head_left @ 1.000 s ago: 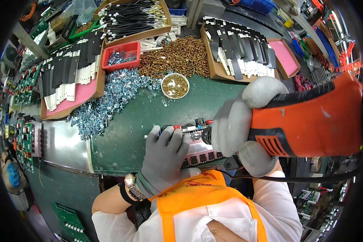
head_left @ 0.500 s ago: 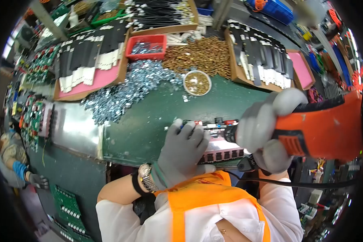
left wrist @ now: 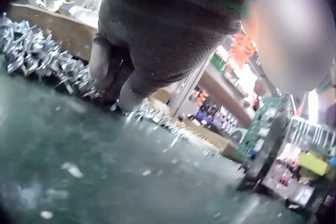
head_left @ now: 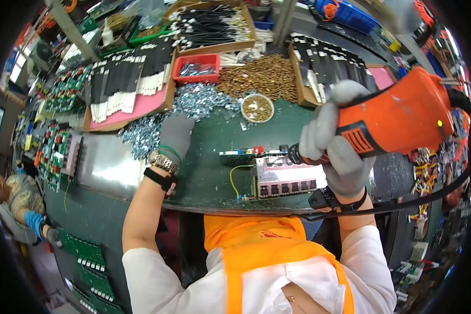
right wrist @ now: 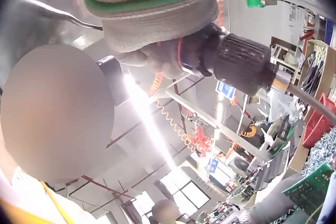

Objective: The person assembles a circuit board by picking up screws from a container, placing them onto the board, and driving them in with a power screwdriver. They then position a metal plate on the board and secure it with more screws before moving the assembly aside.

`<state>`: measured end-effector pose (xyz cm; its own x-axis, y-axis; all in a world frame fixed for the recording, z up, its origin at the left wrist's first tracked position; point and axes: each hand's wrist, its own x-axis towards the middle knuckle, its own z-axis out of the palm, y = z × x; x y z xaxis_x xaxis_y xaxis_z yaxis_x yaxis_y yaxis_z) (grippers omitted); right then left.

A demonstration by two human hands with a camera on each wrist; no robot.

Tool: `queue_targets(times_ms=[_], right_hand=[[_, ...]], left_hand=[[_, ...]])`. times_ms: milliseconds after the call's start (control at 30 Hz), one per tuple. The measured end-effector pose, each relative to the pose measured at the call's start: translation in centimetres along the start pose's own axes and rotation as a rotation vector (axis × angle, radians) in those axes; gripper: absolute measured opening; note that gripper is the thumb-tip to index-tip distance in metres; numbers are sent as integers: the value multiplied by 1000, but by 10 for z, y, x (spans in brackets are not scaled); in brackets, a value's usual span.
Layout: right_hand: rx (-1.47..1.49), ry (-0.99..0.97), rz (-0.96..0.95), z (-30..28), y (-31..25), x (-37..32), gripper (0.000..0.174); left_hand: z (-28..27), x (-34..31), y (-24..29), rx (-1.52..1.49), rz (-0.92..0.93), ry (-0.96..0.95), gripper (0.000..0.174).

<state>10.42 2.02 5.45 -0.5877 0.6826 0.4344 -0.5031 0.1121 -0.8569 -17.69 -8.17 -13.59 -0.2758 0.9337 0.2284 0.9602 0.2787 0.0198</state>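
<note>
My gloved right hand [head_left: 340, 141] grips an orange corded electric drill [head_left: 392, 118]. Its black chuck [right wrist: 244, 61] and bit show in the right wrist view. The drill's nose overlaps a circuit board with a metal heat sink [head_left: 293, 178] at the bench's front edge; a yellow-green wire [head_left: 232, 180] loops from it. My gloved left hand [head_left: 176, 137] reaches over the near edge of a heap of small silver metal clips [head_left: 199, 100]. In the left wrist view its fingertips [left wrist: 131, 98] point down at the heap's edge; whether they hold a clip I cannot tell.
Behind are a red bin [head_left: 196, 79] of metal parts, a pile of brass-coloured screws [head_left: 261, 76] and a round white tub [head_left: 257, 121]. Cardboard boxes of black-and-white strips [head_left: 123, 78] flank them. The drill's black cable [head_left: 403, 204] runs along the right. Another person [head_left: 23, 196] sits at left.
My left hand has left the circuit board and moved left and away from me to the clip heap. The right hand keeps hold of the drill at the board, its rear swung further away.
</note>
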Motion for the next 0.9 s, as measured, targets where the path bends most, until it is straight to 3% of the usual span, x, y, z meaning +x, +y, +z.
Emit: queue_targets(times_ms=[100, 167, 200, 267, 333, 367, 400, 433, 467, 533, 600, 767, 900], right_hand=[[-200, -18, -36, -21, -11, -7, 58], [194, -341, -95, -23, -16, -7, 61], [398, -500, -119, -21, -15, -9, 62], [613, -431, -161, -8, 6, -25, 62], [170, -511, -112, -10, -3, -23, 61], [247, -377, -150, -2, -3, -28, 62], [324, -243, -186, 6, -2, -34, 63], [424, -523, -207, -2, -8, -15, 64], [524, -807, -222, -14, -16, 3, 64], [537, -571, -256, -21, -35, -18, 56], [519, -329, -304, -9, -51, -27, 53], [430, -592, -341, -25, -48, -25, 54], [404, -595, -322, -31, -55, -29, 55]], left_hand=[[4, -5, -2, -25, 19, 72, 6], [-1, -10, 10, -56, 11, 111, 6], [-10, -16, 18, -214, -76, 215, 7], [-41, -26, 38, -370, -164, 313, 8], [-81, -34, 69, -1129, -454, 170, 11], [-99, -40, 80, -1127, -450, 171, 11], [-116, -47, 90, -1295, -459, 57, 13], [-128, -53, 99, -1460, -467, -60, 16], [-138, -58, 106, -1459, -471, -57, 16], [-149, -67, 118, -1660, -459, -497, 25], [-137, -75, 131, -1766, -433, -536, 27], [-134, -75, 144, -1910, -475, -662, 32], [-134, -73, 146, -1890, -493, -702, 30]])
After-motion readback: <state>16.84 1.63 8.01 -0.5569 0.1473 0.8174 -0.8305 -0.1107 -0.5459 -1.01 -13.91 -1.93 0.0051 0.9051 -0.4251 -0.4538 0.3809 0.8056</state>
